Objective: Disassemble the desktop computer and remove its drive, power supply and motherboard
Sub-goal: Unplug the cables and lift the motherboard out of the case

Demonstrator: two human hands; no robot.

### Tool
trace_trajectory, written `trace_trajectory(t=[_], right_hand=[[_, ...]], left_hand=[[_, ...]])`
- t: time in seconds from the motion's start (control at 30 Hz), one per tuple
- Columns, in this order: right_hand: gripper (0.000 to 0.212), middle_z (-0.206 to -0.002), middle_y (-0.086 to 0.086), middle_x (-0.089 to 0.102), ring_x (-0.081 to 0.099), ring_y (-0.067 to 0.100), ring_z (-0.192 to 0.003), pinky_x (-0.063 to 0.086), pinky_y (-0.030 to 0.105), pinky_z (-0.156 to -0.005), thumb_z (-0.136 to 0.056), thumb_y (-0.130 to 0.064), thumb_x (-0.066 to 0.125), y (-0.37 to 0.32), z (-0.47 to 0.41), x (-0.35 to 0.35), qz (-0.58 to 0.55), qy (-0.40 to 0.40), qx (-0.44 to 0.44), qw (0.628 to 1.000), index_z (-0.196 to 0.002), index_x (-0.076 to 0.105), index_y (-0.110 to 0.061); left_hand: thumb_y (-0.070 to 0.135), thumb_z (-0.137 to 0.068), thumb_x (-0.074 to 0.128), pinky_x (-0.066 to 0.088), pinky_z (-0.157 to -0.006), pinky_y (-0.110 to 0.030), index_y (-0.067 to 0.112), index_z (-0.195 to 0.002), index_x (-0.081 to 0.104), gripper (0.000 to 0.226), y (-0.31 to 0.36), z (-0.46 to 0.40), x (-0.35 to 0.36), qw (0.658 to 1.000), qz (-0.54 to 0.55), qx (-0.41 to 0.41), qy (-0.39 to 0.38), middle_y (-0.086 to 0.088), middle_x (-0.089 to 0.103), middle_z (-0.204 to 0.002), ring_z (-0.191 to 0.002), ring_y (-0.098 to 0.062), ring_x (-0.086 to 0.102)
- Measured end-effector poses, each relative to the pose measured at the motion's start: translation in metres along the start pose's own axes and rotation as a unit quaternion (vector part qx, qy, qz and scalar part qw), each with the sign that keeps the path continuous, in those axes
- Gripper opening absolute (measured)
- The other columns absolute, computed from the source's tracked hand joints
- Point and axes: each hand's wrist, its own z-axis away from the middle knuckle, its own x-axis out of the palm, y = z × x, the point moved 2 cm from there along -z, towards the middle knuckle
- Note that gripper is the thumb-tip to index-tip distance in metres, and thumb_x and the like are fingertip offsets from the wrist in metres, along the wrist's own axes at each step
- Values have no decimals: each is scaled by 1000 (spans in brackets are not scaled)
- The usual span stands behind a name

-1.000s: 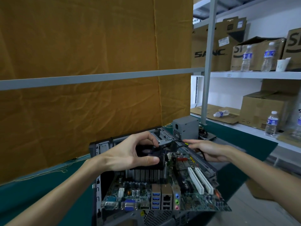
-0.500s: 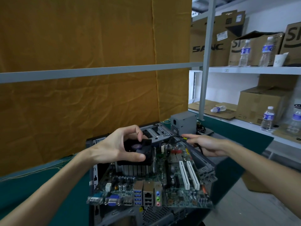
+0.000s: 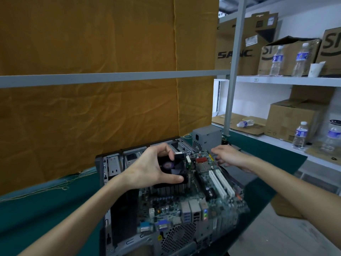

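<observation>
The green motherboard (image 3: 186, 206) hangs tilted above the open grey computer case (image 3: 118, 163), its rear ports facing me. My left hand (image 3: 153, 169) grips the black CPU fan and heatsink (image 3: 173, 167) by its top and front edge. My right hand (image 3: 228, 157) is at the board's far right edge with its fingers spread; its fingertips are blurred, and whether they touch the board is unclear. White expansion slots (image 3: 220, 183) run along the board's right side. A grey power supply (image 3: 206, 136) stands on the green table behind the case.
Yellow cloth and a grey rail (image 3: 110, 77) stand close behind the green table (image 3: 36, 209). A grey post (image 3: 233, 71) stands at the table's right end. White shelves (image 3: 287, 81) on the right hold cardboard boxes, water bottles and a paper cup.
The motherboard has come up and out of the case and shifted left with my left hand. My right hand has let go of the case's edge and its fingers have spread.
</observation>
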Motion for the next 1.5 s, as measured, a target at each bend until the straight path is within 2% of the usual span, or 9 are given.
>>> trace_trajectory(t=[0.2, 0.3, 0.4, 0.63, 0.77, 0.93, 1.13, 1.33, 1.5], right_hand=[[30, -120, 1, 63, 60, 16, -104, 50, 40, -97, -104, -40, 52, -31, 21, 13, 156, 158, -126, 967, -122, 60, -18], [30, -109, -11, 70, 67, 6, -98, 52, 38, -96, -101, -54, 52, -60, 42, 26, 42, 26, -186, 981, -114, 65, -31], [62, -117, -21, 67, 62, -6, -108, 47, 29, -100, -84, -81, 54, -82, 66, 46, 26, -117, -204, 971, -128, 60, -38], [136, -163, -3, 31, 36, 20, -146, 40, 44, -112, -53, -108, 38, -96, 89, 63, 274, -54, -187, 942, -161, 19, -27], [144, -160, 7, 36, 48, 32, -136, 47, 45, -91, -48, -112, 26, -115, 98, 75, 371, -4, -156, 915, -157, 29, -16], [106, -123, 1, 54, 59, 28, -102, 43, 37, -69, -63, -96, 53, -128, 100, 89, 379, 20, -129, 916, -136, 46, -20], [101, -108, -17, 53, 57, 16, -102, 49, 37, -78, -56, -90, 59, -120, 104, 75, 348, 43, -166, 922, -137, 42, -32], [105, -134, -8, 54, 55, 18, -118, 45, 38, -89, -57, -87, 61, -108, 99, 52, 373, 19, -209, 904, -145, 36, -36], [108, -146, -8, 48, 49, 16, -129, 44, 42, -102, -58, -87, 64, -100, 94, 42, 367, -16, -215, 905, -150, 31, -40]], left_hand=[[54, -63, 93, 56, -88, -42, 27, -96, 56, 56, -7, -18, 18, 997, -35, -36, 58, 8, 66, -101, -94, -7, 67], [62, -62, 88, 57, -86, -28, 35, -108, 55, 63, -3, -25, 22, 994, -83, -47, 45, 17, 64, -111, -100, 5, 64], [57, -62, 90, 54, -87, -18, 34, -128, 44, 83, -3, -25, 22, 994, -93, -44, 35, 18, 59, -118, -105, 8, 60], [17, -85, 81, 36, -113, -22, 39, -154, 30, 89, -11, 4, -49, 980, 54, -90, -168, 15, 45, -153, -140, 4, 41], [-3, -99, 52, 47, -105, -29, 23, -143, 50, 51, -53, 8, -72, 983, -19, -183, -6, 6, 61, -138, -130, -11, 56], [-1, -94, 59, 46, -92, -24, 20, -138, 51, 50, -99, 9, -51, 971, -123, -204, -11, 4, 59, -129, -123, -19, 56], [2, -97, 39, 45, -64, -19, 24, -144, 53, 54, -103, -9, -44, 974, -133, -181, 17, -6, 60, -137, -97, -26, 67], [18, -105, 39, 41, -91, -27, 23, -122, 71, 36, -104, -19, -39, 975, -88, -201, 21, 10, 62, -122, -112, -11, 58], [47, -100, 58, 39, -58, -24, 17, -72, 70, 43, -97, -32, -42, 964, -87, -251, -3, 8, 49, -52, -47, -10, 45]])
